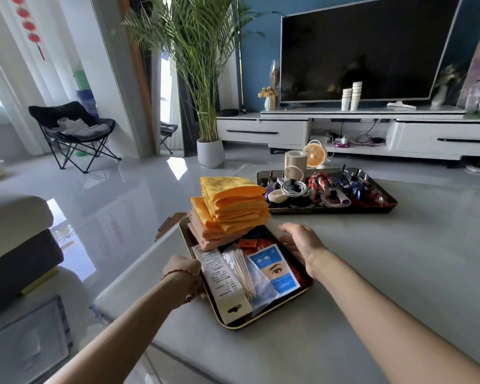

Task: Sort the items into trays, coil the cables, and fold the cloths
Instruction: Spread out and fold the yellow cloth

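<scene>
two bare hands work at a near tray (261,324) on a pale table (372,273). the left hand (183,270) is curled round the tray's left rim, fingers together and gripping it. the right hand (302,242) rests on the right rim with fingers loosely spread, not clamped. at the tray's far end sits a tall stack of folded cloths (233,206), orange over pink. nearer lie a white box (225,281), a packet of cotton swabs (241,268) and a blue packet (277,270). further right, a far tray (383,207) holds a coiled cable (294,187) and toys. the step appears to be shifting or squaring the near tray. to do it well, the right hand should probably close on its rim first. then keep the tray level and slide it slowly, since the cloth stack looks top-heavy.
</scene>
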Action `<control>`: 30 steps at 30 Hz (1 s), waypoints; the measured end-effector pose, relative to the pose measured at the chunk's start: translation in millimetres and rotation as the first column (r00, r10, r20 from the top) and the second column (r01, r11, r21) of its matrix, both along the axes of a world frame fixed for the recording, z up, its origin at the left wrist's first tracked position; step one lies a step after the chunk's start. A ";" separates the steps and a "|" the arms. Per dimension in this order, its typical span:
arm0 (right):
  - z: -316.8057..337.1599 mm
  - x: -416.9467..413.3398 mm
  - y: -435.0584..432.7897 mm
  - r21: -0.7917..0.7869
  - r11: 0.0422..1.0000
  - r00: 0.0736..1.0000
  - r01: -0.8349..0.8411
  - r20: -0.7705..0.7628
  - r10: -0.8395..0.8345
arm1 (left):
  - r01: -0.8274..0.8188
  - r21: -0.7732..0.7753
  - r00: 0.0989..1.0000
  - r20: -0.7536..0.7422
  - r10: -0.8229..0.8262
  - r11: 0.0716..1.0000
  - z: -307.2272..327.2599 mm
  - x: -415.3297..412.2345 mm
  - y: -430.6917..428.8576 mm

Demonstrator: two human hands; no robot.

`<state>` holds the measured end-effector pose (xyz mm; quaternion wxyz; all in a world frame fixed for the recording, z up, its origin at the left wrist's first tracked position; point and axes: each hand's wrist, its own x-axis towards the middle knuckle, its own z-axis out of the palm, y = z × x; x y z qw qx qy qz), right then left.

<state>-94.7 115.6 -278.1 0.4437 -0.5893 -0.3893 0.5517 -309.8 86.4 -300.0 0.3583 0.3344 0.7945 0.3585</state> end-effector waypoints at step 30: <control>-47.2 69.1 129.0 0.257 0.856 -0.087 -0.448 0.941 -0.327 | 0.215 -0.167 0.976 0.067 -0.206 0.962 -11.6 -15.1 54.3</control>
